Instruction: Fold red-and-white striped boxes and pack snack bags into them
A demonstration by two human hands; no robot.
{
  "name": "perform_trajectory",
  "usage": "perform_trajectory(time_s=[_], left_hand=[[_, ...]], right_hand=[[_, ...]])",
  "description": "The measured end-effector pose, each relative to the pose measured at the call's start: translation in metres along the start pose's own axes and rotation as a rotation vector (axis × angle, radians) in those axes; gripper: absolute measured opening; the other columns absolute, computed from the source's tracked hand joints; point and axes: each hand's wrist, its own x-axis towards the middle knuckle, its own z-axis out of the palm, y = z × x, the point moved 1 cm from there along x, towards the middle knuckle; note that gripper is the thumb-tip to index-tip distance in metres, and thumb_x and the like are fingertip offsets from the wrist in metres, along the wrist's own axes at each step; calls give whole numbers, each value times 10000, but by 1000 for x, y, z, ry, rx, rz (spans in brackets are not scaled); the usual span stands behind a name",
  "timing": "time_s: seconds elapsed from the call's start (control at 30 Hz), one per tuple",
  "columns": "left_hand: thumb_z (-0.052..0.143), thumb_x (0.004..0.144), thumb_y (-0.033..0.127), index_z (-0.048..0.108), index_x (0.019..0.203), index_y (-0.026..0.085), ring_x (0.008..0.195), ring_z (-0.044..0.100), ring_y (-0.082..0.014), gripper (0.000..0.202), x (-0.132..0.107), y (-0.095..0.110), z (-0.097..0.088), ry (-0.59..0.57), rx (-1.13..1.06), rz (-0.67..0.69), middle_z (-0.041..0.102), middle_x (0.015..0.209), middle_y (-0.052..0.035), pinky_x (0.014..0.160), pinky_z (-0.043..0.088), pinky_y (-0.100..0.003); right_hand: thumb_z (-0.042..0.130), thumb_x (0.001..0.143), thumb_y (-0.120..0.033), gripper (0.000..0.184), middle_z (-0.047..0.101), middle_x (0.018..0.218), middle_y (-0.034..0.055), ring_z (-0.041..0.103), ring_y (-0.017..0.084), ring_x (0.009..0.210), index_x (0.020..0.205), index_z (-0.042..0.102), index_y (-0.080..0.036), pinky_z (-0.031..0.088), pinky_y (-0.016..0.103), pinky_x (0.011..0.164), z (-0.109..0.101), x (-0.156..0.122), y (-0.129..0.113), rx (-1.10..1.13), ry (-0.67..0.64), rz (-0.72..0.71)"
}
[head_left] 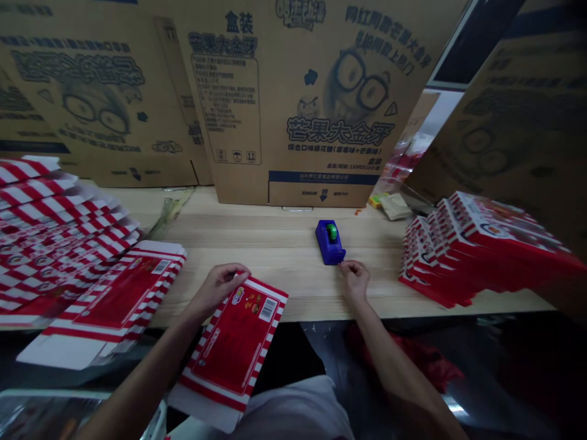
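Carton [236,342] is held in front of the body at the near edge of the table [275,229], slanted, its upper end over the wood and its lower end over the lap. Printed face is turned up: a deep red panel, edged along its sides by red and white stripes. A barcode [268,310] is set near the upper right corner, with a small logo and food pictures beside it. From the lower end a plain white flap [206,406] is extended.

Upper left corner of the carton is gripped by the left hand [222,284], thumb and fingers clamped on the edge. Right hand [356,280] is placed at the front end of the blue tape dispenser [329,244]; thumb and forefinger are brought together there, the other fingers curled. Whether tape is pinched between them cannot be told. A green roll [331,232] is seated in the dispenser.

To the left, similar cartons are piled in an overlapping stack [50,238], flatter ones [123,290] lying nearest the left forearm. To the right, more cartons [477,244] are stacked in a leaning row. The back of the table is lined with large brown boxes [293,79].
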Motion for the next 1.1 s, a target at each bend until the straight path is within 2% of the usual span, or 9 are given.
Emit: perform_trajectory(time_s=[0.1, 0.2, 0.27, 0.33, 0.47, 0.63, 0.77, 0.93, 1.1], left_hand=[[719, 716, 440, 668, 744, 144, 552, 554, -119, 302, 4, -4, 5, -98, 28, -9, 626, 637, 1, 512, 423, -200], [713, 722, 433, 651, 734, 137, 515, 526, -107, 303, 7, -8, 12, -180, 34, -43, 598, 592, 11, 496, 397, -197], [707, 726, 434, 648, 733, 131, 503, 511, -101, 309, 8, -9, 16, -226, 46, -52, 587, 579, 12, 489, 382, -195], [703, 722, 446, 650, 725, 124, 501, 504, -100, 327, 8, -8, 20, -250, 70, -46, 586, 576, 8, 492, 376, -199], [715, 698, 466, 653, 709, 114, 485, 463, -86, 358, 3, -4, 22, -237, 106, -19, 566, 560, 16, 492, 358, -200], [675, 743, 462, 658, 721, 115, 491, 458, -86, 349, -3, 0, 19, -208, 140, 22, 558, 557, 17, 489, 359, -197], [669, 759, 447, 674, 740, 122, 544, 524, -113, 325, -7, 8, 20, -202, 140, 57, 615, 609, -11, 509, 403, -205], [686, 753, 392, 725, 798, 118, 646, 594, -145, 280, -15, 27, 19, -250, 184, 165, 688, 757, -66, 577, 446, -224], [745, 709, 319, 743, 1005, 198, 713, 608, -163, 320, -20, 50, 10, -287, 460, 305, 698, 802, -37, 644, 457, -236]], right_hand=[[667, 680, -488, 336, 573, 754, 36, 529, 164, 728, 638, 620, -157, 492, 330, 702, 8, -14, -22, 50, -182, 60], [683, 720, -464, 316, 614, 743, 41, 562, 165, 707, 664, 651, -155, 481, 305, 693, 34, -33, -59, 73, -709, 96], [635, 787, -448, 311, 623, 740, 36, 560, 155, 707, 680, 653, -157, 451, 276, 686, 55, -46, -83, 49, -1098, 22], [597, 828, -413, 297, 620, 744, 25, 544, 142, 704, 682, 645, -160, 421, 251, 668, 72, -57, -100, -23, -1282, -124], [675, 772, -357, 290, 546, 592, -22, 460, 100, 562, 583, 582, -158, 338, 217, 542, 90, -72, -104, -268, -1190, -296], [746, 701, -373, 275, 573, 573, -19, 486, 98, 518, 615, 596, -160, 333, 202, 476, 91, -85, -92, -248, -1029, -149], [813, 600, -381, 352, 657, 683, 2, 576, 127, 574, 836, 666, -165, 430, 222, 528, 87, -88, -96, -44, -1025, 126], [843, 547, -338, 307, 668, 637, -7, 585, 111, 533, 681, 650, -140, 458, 223, 561, 83, -87, -103, 361, -1215, 719], [872, 442, -292, 326, 605, 515, -32, 509, 79, 429, 583, 625, -134, 374, 184, 466, 83, -85, -111, 476, -1244, 863]])
